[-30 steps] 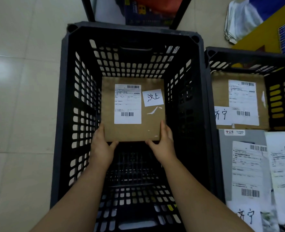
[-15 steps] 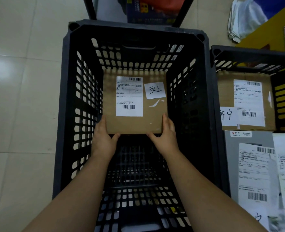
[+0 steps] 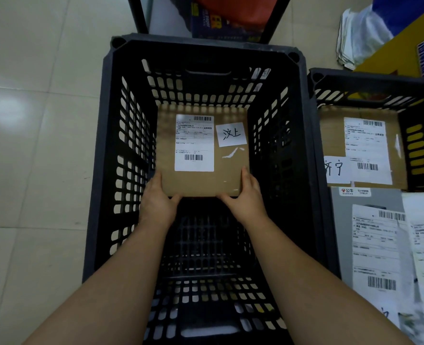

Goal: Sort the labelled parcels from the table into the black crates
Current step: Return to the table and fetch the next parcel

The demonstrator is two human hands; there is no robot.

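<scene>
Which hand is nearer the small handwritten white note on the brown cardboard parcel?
Right. The right hand grips the parcel corner below the note; the left hand grips the opposite corner.

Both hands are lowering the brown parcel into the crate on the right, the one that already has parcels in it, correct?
Not quite. The head view shows the left hand and right hand holding the brown parcel inside the left crate, which holds no other parcel. The right crate has the other parcels.

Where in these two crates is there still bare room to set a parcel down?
The left crate has bare floor between the brown parcel, which both hands hold at its near corners, and the near wall. The right crate is crowded: a brown box and grey parcel cover what shows.
</scene>
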